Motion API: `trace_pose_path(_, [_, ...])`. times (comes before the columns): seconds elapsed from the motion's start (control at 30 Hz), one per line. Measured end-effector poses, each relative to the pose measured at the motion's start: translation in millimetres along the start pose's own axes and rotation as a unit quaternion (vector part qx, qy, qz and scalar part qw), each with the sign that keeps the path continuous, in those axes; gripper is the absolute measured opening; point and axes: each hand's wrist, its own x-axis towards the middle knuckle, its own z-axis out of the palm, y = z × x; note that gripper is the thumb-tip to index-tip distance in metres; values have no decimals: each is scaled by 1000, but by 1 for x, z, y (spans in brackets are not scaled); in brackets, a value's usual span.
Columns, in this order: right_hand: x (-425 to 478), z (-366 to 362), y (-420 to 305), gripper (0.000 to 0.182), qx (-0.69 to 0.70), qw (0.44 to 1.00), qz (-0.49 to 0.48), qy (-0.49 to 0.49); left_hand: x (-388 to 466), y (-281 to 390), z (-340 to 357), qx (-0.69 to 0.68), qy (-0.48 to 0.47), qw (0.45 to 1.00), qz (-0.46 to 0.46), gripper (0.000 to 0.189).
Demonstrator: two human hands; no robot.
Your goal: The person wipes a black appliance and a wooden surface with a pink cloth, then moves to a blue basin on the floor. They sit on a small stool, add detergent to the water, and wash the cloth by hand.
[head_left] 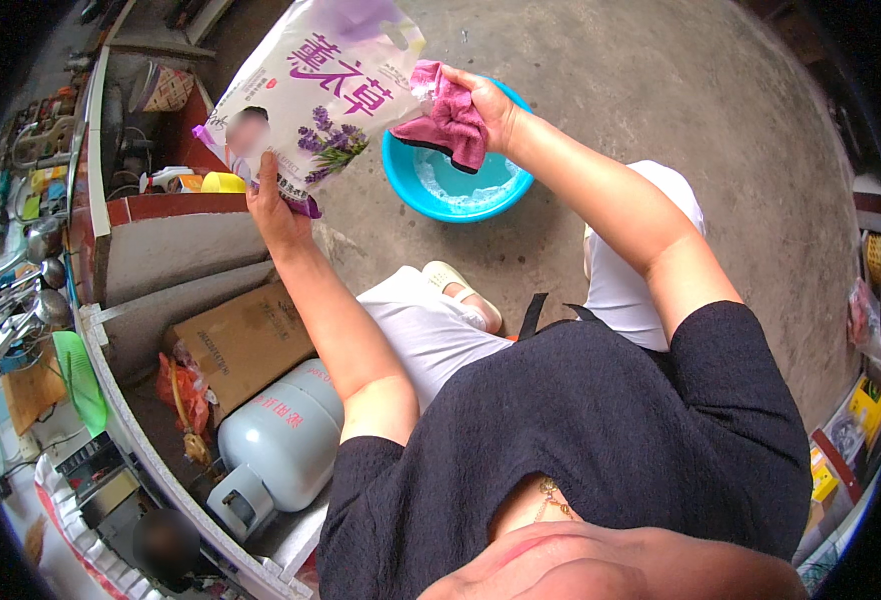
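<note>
My left hand [281, 206] grips the lower corner of a large white and purple plastic detergent bag [260, 97], printed with lavender sprigs and large lettering. The bag leans over toward the right. In my right hand [494, 112] is a pink cloth [448, 120] with a dark edge, bunched up close beside the bag. A white patch, possibly powder, shows on the cloth's upper left. Below the cloth a round blue plastic basin [410, 191] stands on the floor, holding water with suds around its rim. My right hand and the cloth cover part of it.
The concrete floor [748, 150] stretches ahead and to the right. On the left, a tiled counter has a grey gas cylinder [283, 435] and a cardboard box [242, 345] beneath it. Metal ladles [50, 307] and a green plastic basket [80, 382] sit on top.
</note>
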Motion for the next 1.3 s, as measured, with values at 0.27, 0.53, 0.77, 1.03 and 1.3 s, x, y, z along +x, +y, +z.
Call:
trace_pose_path(0.27, [2, -2, 0, 56, 4, 1000, 5, 22, 6, -6, -21, -2, -3, 999, -52, 43])
trace_pose_path(0.53, [-1, -6, -4, 56, 7, 1000, -15, -13, 9, -28, -19, -144, 1, 982, -119, 45])
trace_pose_path(0.77, [5, -19, -13, 52, 18, 995, -10, -94, 16, -88, -25, -260, -25, 926, -271, 42])
trace_pose_path(1.03, [1, -5, -7, 50, 18, 991, 0, -136, -1, -136, -4, -283, -47, 881, -376, 39])
trace_pose_path(1.3, [0, -13, -9, 51, 20, 996, 0, -85, -19, -151, 20, -141, -104, 905, -388, 41])
